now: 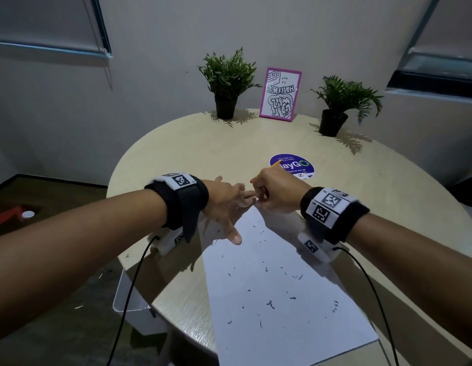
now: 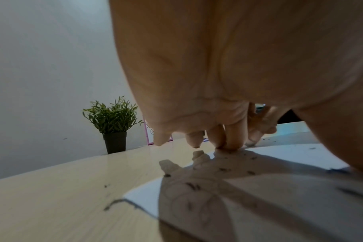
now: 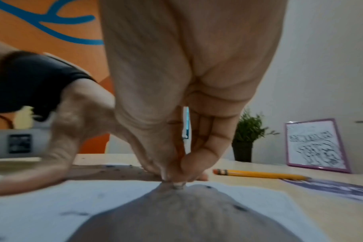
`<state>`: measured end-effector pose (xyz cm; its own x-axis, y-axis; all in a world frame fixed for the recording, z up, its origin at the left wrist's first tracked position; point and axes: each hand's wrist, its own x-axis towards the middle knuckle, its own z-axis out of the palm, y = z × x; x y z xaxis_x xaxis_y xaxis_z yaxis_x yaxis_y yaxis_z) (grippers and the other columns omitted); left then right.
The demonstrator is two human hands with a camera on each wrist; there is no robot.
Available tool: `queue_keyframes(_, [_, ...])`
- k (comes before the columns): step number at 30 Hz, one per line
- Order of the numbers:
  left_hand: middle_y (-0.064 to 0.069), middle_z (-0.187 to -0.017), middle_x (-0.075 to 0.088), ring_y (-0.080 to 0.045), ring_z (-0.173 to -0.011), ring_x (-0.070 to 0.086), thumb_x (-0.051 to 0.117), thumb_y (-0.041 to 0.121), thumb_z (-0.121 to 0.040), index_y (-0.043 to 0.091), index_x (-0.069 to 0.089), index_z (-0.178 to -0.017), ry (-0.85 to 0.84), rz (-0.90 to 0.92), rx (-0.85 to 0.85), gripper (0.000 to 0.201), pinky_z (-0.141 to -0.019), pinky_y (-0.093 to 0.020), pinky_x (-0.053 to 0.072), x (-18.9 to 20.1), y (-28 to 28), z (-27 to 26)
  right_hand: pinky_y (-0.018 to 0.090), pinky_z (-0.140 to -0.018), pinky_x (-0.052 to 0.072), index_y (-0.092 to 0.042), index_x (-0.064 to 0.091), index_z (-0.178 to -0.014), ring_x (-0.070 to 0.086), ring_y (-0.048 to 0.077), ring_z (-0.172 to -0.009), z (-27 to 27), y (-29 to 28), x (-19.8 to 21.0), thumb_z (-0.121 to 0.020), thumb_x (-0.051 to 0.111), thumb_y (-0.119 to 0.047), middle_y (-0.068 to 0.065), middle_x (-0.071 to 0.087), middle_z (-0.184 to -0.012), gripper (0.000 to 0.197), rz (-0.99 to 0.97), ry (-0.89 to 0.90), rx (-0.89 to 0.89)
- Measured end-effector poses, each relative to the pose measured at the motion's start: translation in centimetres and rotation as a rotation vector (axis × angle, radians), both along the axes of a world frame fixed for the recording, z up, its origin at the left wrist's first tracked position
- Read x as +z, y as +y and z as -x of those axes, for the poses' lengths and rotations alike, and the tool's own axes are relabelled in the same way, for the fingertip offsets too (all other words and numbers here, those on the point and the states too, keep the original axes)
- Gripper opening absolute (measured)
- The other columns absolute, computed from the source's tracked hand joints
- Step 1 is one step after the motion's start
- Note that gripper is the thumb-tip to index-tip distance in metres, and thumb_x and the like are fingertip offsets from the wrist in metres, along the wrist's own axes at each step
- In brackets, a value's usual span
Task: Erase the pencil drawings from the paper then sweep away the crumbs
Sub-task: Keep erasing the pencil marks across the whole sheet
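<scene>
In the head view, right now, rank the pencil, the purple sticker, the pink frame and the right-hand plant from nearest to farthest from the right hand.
1. Pencil: just beyond the right hand, partly behind it.
2. Purple sticker: on the table past the pencil's tip.
3. Pink frame and right-hand plant: both at the table's far edge, the frame straight ahead, the plant off to the right; too close to call.

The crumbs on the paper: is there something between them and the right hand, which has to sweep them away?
Nothing visible does. The crumbs lie loose on the paper, nearer the person than the right hand. The left hand presses the sheet's far corner beside it; the pencil lies beyond, on the table.
</scene>
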<state>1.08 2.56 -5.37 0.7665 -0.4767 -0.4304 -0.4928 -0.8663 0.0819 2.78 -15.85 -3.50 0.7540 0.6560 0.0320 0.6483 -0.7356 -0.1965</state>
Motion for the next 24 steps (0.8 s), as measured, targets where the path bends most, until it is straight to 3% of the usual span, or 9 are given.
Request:
queue_keyframes(3, [0.012,-0.162,0.021,-0.016,-0.151,0.014,0.065,0.08,-0.07,0.039,0.027,-0.153,0.003,-0.007,-0.015,0.1,-0.119,-0.061,-0.007,0.8,-0.1,0.7,0.017,-0.052,0.036,-0.023,0.057,-0.06,0.053,0.006,-0.057,0.9,0.3,-0.1,-0.079,0.077,-0.015,-0.008,0.057,-0.06,0.028,0.021,0.066,0.079])
queue_keyframes(6, [0.02,-0.163,0.005,-0.014,-0.151,0.009,0.062,0.073,-0.079,0.032,0.005,-0.159,-0.003,-0.088,-0.037,0.107,-0.117,-0.064,-0.005,1.4,-0.7,1.3,0.012,-0.053,0.036,-0.013,0.069,-0.067,0.055,-0.001,-0.059,-0.3,-0.8,0.5,-0.079,0.077,-0.014,-0.012,0.055,-0.056,0.014,0.041,0.065,-0.013])
queue_keyframes(8, [0.02,-0.165,-0.003,-0.014,-0.153,0.003,0.06,0.074,-0.079,0.031,-0.001,-0.159,-0.003,-0.107,-0.035,0.109,-0.117,-0.064,-0.007,1.5,-0.8,1.4,0.021,-0.061,0.044,-0.012,0.067,-0.064,0.053,0.002,-0.06,-0.9,-1.0,0.5,-0.079,0.075,-0.012,-0.012,0.054,-0.057,0.017,0.044,0.011,-0.065])
queue_keyframes(10, [0.019,-0.165,0.004,-0.013,-0.152,0.002,0.061,0.074,-0.079,0.034,0.005,-0.159,0.013,-0.093,-0.013,0.105,-0.117,-0.063,-0.009,1.5,-0.7,1.4,0.028,-0.063,0.048,-0.018,0.057,-0.057,0.057,0.008,-0.064,0.0,-0.2,0.2,-0.08,0.073,-0.011,-0.011,0.053,-0.057,0.028,0.038,0.025,-0.033])
queue_keyframes(13, [0.024,-0.163,0.01,-0.009,-0.152,-0.005,0.063,0.075,-0.076,0.041,0.019,-0.155,0.041,-0.048,-0.001,0.097,-0.116,-0.063,-0.013,1.4,-0.2,1.2,0.016,-0.051,0.037,-0.017,0.06,-0.061,0.054,0.011,-0.058,1.2,0.5,0.0,-0.079,0.073,-0.013,-0.007,0.056,-0.058,0.022,0.049,0.075,0.082])
queue_keyframes(18, [0.022,-0.164,-0.009,-0.013,-0.153,-0.007,0.059,0.076,-0.078,0.034,-0.007,-0.158,0.027,-0.15,-0.004,0.112,-0.116,-0.065,-0.009,1.5,-1.2,1.2,0.026,-0.067,0.043,-0.018,0.056,-0.055,0.051,0.0,-0.054,-1.2,-0.6,0.4,-0.079,0.073,-0.011,-0.011,0.053,-0.052,0.031,0.018,0.004,-0.064])
queue_keyframes(20, [0.02,-0.165,0.0,-0.013,-0.153,-0.007,0.061,0.073,-0.079,0.034,0.002,-0.159,0.029,-0.15,0.0,0.106,-0.117,-0.064,-0.009,1.9,-1.3,1.5,0.023,-0.063,0.046,-0.017,0.059,-0.058,0.059,0.005,-0.062,0.1,0.0,0.5,-0.08,0.072,-0.012,-0.008,0.056,-0.056,0.027,0.035,0.027,-0.003])
queue_keyframes(22, [0.02,-0.162,0.018,-0.011,-0.153,-0.007,0.065,0.069,-0.08,0.038,0.016,-0.156,0.046,-0.107,0.013,0.095,-0.117,-0.063,-0.01,2.1,-1.1,1.6,0.011,-0.052,0.038,-0.011,0.065,-0.066,0.059,0.013,-0.063,1.4,0.5,0.4,-0.081,0.073,-0.013,-0.001,0.062,-0.063,0.017,0.075,0.08,0.082])
queue_keyframes(24, [0.021,-0.163,0.015,-0.012,-0.153,-0.007,0.064,0.069,-0.081,0.038,0.011,-0.157,0.035,-0.12,0.006,0.098,-0.118,-0.063,-0.007,2.0,-1.1,1.7,0.013,-0.052,0.037,-0.011,0.065,-0.065,0.056,0.007,-0.059,0.8,0.3,0.6,-0.079,0.074,-0.014,0.0,0.062,-0.062,0.017,0.092,0.085,0.065])
